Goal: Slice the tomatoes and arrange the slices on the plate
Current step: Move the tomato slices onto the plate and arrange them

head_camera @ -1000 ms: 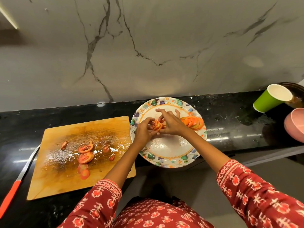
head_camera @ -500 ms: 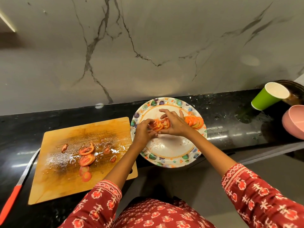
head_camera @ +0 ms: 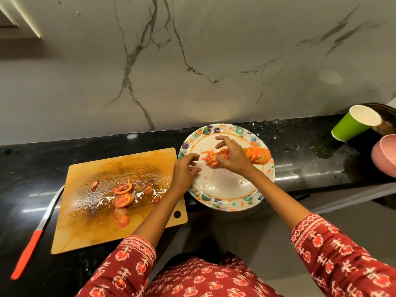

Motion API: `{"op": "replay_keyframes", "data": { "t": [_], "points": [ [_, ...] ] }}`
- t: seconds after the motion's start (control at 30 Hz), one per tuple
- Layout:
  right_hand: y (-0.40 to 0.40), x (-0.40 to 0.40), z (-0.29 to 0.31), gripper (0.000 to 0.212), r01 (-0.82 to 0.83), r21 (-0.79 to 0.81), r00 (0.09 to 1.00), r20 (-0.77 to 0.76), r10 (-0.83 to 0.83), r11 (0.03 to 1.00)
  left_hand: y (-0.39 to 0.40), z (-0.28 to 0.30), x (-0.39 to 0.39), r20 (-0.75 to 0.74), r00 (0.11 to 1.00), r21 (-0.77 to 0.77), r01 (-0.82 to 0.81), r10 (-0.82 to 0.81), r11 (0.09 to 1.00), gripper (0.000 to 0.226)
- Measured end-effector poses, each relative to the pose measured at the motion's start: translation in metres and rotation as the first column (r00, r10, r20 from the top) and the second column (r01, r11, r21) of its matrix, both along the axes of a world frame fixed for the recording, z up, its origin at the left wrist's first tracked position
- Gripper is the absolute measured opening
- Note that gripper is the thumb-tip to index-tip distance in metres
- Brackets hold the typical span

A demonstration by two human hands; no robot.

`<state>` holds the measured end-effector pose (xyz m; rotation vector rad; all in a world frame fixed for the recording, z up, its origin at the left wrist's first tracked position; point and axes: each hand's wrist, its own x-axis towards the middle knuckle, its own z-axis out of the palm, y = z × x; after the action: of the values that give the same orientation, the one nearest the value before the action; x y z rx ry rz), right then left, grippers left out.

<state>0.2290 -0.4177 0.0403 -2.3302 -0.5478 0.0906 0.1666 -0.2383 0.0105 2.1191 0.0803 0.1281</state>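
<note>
Black counter point(head_camera: 300, 144), marble wall behind. Patterned plate point(head_camera: 225, 198) sits at the counter's front edge, just right of a wooden cutting board point(head_camera: 90, 224).

Right hand point(head_camera: 232, 156) over the plate's middle, fingers curled down onto a row of tomato slices point(head_camera: 258, 155) that runs across the plate's upper half; the fingertips pinch the slices at the row's left end point(head_camera: 211, 159). Index finger lifted, pointing left.

Left hand point(head_camera: 185, 169) at the plate's left rim, fingers loosely extended toward the slices; holds nothing, tips just short of the nearest slice.

On the board: several more tomato slices point(head_camera: 122, 194) and scraps in a wet patch of juice.

Knife point(head_camera: 32, 239) with a red handle lies on the counter left of the board. Green cup point(head_camera: 353, 124) and pink bowl point(head_camera: 385, 155) at far right.
</note>
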Motion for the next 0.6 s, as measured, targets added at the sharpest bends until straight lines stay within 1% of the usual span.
{"op": "replay_keyframes", "data": {
  "t": [0.1,0.17,0.27,0.33,0.47,0.6],
  "points": [
    [0.012,-0.008,0.001,0.040,0.089,0.059,0.992,0.079,-0.093,0.994,0.019,0.004,-0.015,0.035,0.998,0.005,-0.053,0.052,0.999,0.036],
    [0.024,-0.015,0.002,0.037,0.086,0.080,0.991,0.100,-0.094,0.993,0.035,0.007,-0.029,0.064,0.995,0.029,-0.082,0.080,0.996,0.033],
    [0.050,-0.032,0.002,0.031,0.040,0.101,0.994,0.099,-0.050,0.994,0.067,0.011,-0.052,0.067,0.993,0.084,-0.103,0.097,0.991,0.034],
    [0.070,-0.045,0.000,0.030,-0.010,0.101,0.992,0.124,-0.003,0.995,0.093,0.011,-0.069,0.085,0.990,0.108,-0.121,0.112,0.987,0.033],
    [0.113,-0.067,-0.003,0.030,-0.094,0.089,0.989,0.124,0.083,0.992,0.146,0.015,-0.099,0.106,0.969,0.150,-0.236,0.222,0.960,0.029],
    [0.148,-0.086,-0.005,0.030,-0.151,0.025,0.984,0.100,0.148,0.988,0.189,0.015,-0.123,0.063,0.950,0.179,-0.314,0.307,0.932,0.026]
  ]
}}
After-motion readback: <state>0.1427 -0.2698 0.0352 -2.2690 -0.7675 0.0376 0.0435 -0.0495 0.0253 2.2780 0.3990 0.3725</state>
